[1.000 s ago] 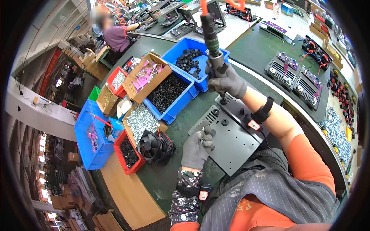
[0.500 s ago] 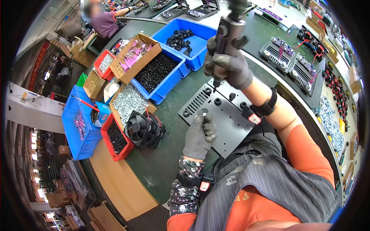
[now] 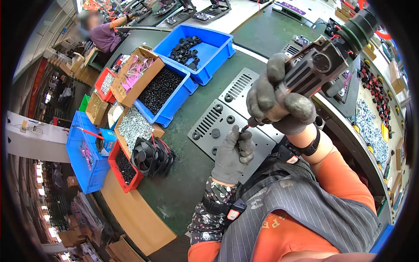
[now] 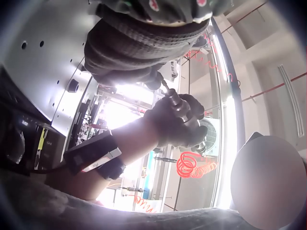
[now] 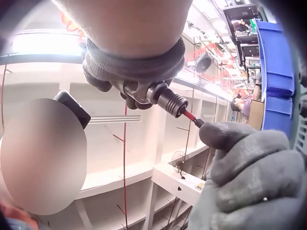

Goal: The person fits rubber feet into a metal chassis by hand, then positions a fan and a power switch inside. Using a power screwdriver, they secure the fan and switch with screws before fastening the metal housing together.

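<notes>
In the head view, my right hand [image 3: 283, 98], in a grey glove, grips a pneumatic screwdriver [image 3: 321, 65] tilted down to the left. Its red bit [image 5: 190, 115] points at my left fingertips. My gloved left hand [image 3: 235, 156] has curled fingers and pinches a small silver screw [image 3: 242, 129] at the bit's tip; the fingers hide most of it. Under both hands lies a grey slotted metal plate [image 3: 257, 150], with several black rubber feet [image 3: 230, 118] on it. A second slotted plate [image 3: 239, 89] is behind it.
Left of the plate stand a black fan [image 3: 150, 157], a red bin of black screws [image 3: 124, 168], a carton of silver screws [image 3: 134, 126] and blue bins [image 3: 174, 114]. Assembled units and conveyor rollers [image 3: 355, 126] line the right. Another person [image 3: 102, 37] sits at the far left.
My right hand has brought the screwdriver from above the plate down toward my left hand, tilting it over. The left hand now meets the bit's tip. The view has shifted too.
</notes>
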`<state>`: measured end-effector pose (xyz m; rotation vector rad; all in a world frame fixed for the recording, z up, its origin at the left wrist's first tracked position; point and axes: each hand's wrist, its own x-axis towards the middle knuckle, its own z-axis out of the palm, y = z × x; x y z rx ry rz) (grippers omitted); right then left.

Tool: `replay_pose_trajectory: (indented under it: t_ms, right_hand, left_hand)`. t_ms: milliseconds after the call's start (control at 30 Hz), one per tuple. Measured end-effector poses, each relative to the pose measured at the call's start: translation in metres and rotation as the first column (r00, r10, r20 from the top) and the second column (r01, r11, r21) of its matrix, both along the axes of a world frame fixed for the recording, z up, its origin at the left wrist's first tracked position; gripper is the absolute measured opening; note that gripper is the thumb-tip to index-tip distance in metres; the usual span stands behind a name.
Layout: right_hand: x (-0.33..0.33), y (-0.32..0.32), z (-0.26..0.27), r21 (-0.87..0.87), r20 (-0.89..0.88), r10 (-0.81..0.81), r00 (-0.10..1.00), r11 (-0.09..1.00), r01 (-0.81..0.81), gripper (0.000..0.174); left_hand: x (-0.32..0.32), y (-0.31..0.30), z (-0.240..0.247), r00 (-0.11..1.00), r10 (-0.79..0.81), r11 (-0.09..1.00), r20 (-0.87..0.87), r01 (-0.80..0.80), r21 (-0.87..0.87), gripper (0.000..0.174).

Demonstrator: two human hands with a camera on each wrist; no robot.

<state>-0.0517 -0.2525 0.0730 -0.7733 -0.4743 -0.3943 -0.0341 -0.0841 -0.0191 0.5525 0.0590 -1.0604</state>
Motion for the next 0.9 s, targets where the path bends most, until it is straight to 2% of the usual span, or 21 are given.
replay_pose_trajectory:
  t_ms: [67, 133, 333, 400, 533, 600, 733, 800, 900]
  right_hand:
    - [-0.001, -0.008, -0.002, 0.016, 0.029, 0.016, 0.999, 1.000, -0.017, 0.042]
    - [-0.003, -0.013, -0.005, 0.021, 0.017, -0.058, 0.998, 0.998, 0.057, 0.042]
    - [-0.010, -0.026, -0.014, 0.070, 0.001, -0.091, 0.996, 0.993, 0.091, 0.045]
    - [-0.011, -0.032, -0.017, 0.074, -0.003, -0.114, 0.993, 0.991, 0.114, 0.045]
    - [-0.011, -0.043, -0.025, 0.066, 0.101, -0.022, 0.995, 0.998, 0.015, 0.044]
    - [-0.011, -0.044, -0.029, 0.059, 0.191, -0.020, 0.981, 0.998, 0.008, 0.044]
    - [-0.015, -0.052, -0.035, 0.079, 0.148, -0.016, 0.989, 0.997, 0.004, 0.045]
    - [-0.017, -0.055, -0.039, 0.104, 0.131, -0.032, 0.991, 0.994, 0.019, 0.046]
    - [-0.019, -0.058, -0.041, 0.145, 0.093, -0.059, 0.994, 0.988, 0.046, 0.048]
  left_hand:
    - [0.000, -0.004, 0.003, 1.000, -0.016, 1.000, 0.017, 0.016, 0.001, 0.037]
    - [-0.001, -0.010, 0.006, 0.999, -0.035, 0.999, 0.032, 0.035, 0.002, 0.037]
    - [-0.006, -0.025, 0.012, 0.996, 0.012, 0.992, 0.090, -0.023, 0.127, 0.036]
    - [-0.007, -0.030, 0.012, 0.987, 0.027, 0.974, 0.157, -0.062, 0.219, 0.036]
    - [-0.001, -0.035, 0.013, 0.991, -0.019, 0.958, 0.133, -0.020, 0.286, 0.035]
    - [0.004, -0.038, 0.011, 0.994, -0.077, 0.966, 0.072, 0.057, 0.252, 0.033]
    - [0.008, -0.045, 0.008, 0.994, -0.110, 0.970, 0.006, 0.106, 0.220, 0.033]
    - [0.011, -0.049, 0.005, 0.986, -0.168, 0.980, 0.007, 0.166, 0.111, 0.034]
    - [0.012, -0.052, 0.005, 0.979, -0.198, 0.979, -0.039, 0.199, 0.042, 0.034]
